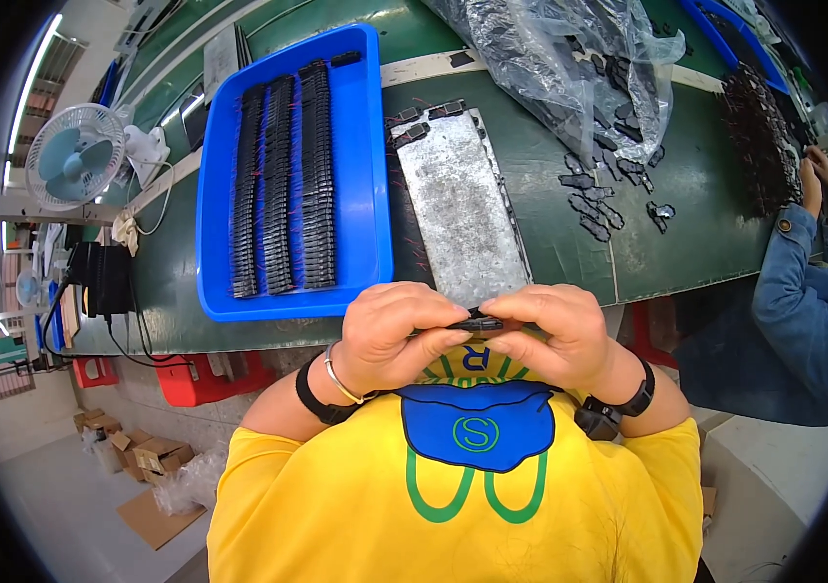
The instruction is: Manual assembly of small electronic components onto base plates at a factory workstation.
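My left hand and my right hand meet at the near edge of the table. Between them, thumbs and fingertips pinch a small black plastic part from both ends. The fingers cover much of it, so its exact kind cannot be made out. Just beyond lies a worn silvery metal plate. Several small black parts with thin red wires rest on the plate's far end. To the left, a blue tray holds three long rows of similar black parts.
A clear plastic bag spills loose black pieces onto the green table. At the right, a co-worker's hands are near a dark heap of wired parts. A white fan and black adapters stand at the left.
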The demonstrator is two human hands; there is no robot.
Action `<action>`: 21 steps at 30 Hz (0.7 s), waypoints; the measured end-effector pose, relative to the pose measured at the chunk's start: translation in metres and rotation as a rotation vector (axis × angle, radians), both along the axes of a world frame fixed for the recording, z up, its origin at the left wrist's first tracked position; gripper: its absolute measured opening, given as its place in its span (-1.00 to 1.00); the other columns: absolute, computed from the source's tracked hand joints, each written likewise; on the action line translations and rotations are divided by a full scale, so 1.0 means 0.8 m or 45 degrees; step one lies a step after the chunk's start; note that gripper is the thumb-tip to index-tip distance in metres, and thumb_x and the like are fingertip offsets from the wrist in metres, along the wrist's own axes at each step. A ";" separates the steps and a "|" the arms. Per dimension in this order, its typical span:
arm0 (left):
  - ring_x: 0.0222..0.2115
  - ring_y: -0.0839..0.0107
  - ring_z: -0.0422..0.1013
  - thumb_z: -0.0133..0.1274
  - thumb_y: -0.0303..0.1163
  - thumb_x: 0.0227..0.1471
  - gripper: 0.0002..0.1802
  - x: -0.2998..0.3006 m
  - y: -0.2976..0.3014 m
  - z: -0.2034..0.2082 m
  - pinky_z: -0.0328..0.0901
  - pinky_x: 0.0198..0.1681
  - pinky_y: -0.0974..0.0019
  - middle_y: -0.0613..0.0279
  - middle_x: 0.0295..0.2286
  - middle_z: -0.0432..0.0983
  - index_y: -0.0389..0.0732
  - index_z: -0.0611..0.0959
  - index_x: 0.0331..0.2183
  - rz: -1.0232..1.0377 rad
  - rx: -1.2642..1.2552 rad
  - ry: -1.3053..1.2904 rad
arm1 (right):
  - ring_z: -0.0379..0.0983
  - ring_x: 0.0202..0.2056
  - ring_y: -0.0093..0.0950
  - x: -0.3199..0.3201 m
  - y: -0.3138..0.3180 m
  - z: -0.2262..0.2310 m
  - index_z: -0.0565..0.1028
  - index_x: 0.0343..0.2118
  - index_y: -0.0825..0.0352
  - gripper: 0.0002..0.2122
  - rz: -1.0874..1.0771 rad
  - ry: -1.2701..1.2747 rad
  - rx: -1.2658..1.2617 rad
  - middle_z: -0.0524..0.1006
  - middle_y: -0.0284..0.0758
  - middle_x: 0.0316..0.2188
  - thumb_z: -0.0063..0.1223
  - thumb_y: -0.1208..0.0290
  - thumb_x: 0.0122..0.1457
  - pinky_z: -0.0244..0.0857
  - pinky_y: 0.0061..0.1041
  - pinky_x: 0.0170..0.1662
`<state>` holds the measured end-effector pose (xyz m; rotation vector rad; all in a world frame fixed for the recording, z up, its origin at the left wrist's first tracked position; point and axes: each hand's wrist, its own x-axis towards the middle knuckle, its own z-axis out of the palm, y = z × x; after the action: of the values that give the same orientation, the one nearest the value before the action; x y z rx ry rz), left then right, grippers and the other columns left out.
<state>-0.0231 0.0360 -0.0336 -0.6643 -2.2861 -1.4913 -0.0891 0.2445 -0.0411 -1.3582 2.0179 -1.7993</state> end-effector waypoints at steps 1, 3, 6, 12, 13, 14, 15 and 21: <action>-0.55 0.28 0.50 0.26 -0.49 -0.15 -0.82 0.000 0.000 0.000 0.36 -0.50 0.38 0.13 -0.54 0.56 -0.29 0.61 -0.42 0.021 0.005 -0.004 | 0.51 -0.55 -0.38 -0.001 0.000 -0.001 0.53 -0.30 0.44 -0.75 0.012 0.021 -0.009 0.56 -0.21 -0.51 0.27 0.52 -0.07 0.35 -0.52 -0.49; -0.55 0.27 0.51 0.27 -0.48 -0.16 -0.81 0.002 0.001 -0.002 0.36 -0.50 0.37 0.13 -0.54 0.56 -0.28 0.62 -0.42 0.023 0.026 -0.031 | 0.51 -0.55 -0.38 -0.002 0.000 -0.002 0.53 -0.30 0.44 -0.75 0.021 0.041 -0.017 0.56 -0.21 -0.52 0.27 0.52 -0.07 0.34 -0.52 -0.50; -0.54 0.26 0.51 0.28 -0.47 -0.19 -0.81 0.003 0.000 -0.003 0.36 -0.49 0.37 0.13 -0.53 0.57 -0.26 0.63 -0.43 0.036 0.065 -0.086 | 0.51 -0.55 -0.36 -0.003 -0.002 -0.001 0.53 -0.31 0.44 -0.77 0.041 0.095 -0.055 0.55 -0.22 -0.53 0.25 0.49 -0.06 0.33 -0.51 -0.51; -0.53 0.30 0.50 0.25 -0.49 -0.12 -0.83 0.002 -0.001 -0.007 0.37 -0.47 0.39 0.10 -0.51 0.57 -0.31 0.61 -0.41 -0.093 0.181 -0.131 | 0.47 -0.59 -0.36 -0.002 -0.007 -0.006 0.50 -0.34 0.42 -0.81 0.025 0.291 -0.110 0.53 -0.25 -0.55 0.20 0.47 -0.01 0.29 -0.50 -0.54; -0.53 0.32 0.49 0.23 -0.49 -0.09 -0.83 0.002 -0.001 -0.007 0.37 -0.47 0.39 0.08 -0.51 0.56 -0.34 0.60 -0.41 -0.130 0.205 -0.142 | 0.46 -0.61 -0.36 -0.002 -0.008 -0.006 0.49 -0.34 0.41 -0.82 0.000 0.360 -0.115 0.52 -0.26 -0.57 0.19 0.48 0.00 0.28 -0.49 -0.56; -0.53 0.32 0.49 0.23 -0.49 -0.09 -0.83 0.003 0.000 -0.008 0.37 -0.47 0.39 0.08 -0.51 0.56 -0.34 0.60 -0.41 -0.130 0.204 -0.142 | 0.44 -0.63 -0.36 -0.002 -0.009 -0.006 0.48 -0.35 0.40 -0.83 -0.024 0.428 -0.120 0.51 -0.27 -0.58 0.17 0.48 0.01 0.27 -0.49 -0.57; -0.52 0.32 0.49 0.23 -0.49 -0.09 -0.83 0.003 0.001 -0.009 0.37 -0.46 0.39 0.08 -0.50 0.56 -0.34 0.60 -0.41 -0.138 0.223 -0.164 | 0.44 -0.63 -0.36 -0.002 -0.010 -0.006 0.48 -0.35 0.40 -0.83 -0.024 0.427 -0.121 0.51 -0.27 -0.58 0.17 0.48 0.01 0.27 -0.49 -0.57; -0.50 0.31 0.50 0.24 -0.50 -0.12 -0.82 -0.003 0.002 -0.002 0.37 -0.41 0.38 0.09 -0.49 0.57 -0.33 0.61 -0.40 -0.195 0.225 -0.243 | 0.36 -0.68 -0.38 -0.002 -0.008 -0.002 0.42 -0.36 0.39 -0.84 -0.101 0.572 -0.134 0.44 -0.29 -0.63 0.15 0.50 0.01 0.21 -0.48 -0.62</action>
<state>-0.0256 0.0377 -0.0350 -0.6851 -2.2450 -1.8768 -0.0906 0.2379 -0.0426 -1.8816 2.2346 -1.7769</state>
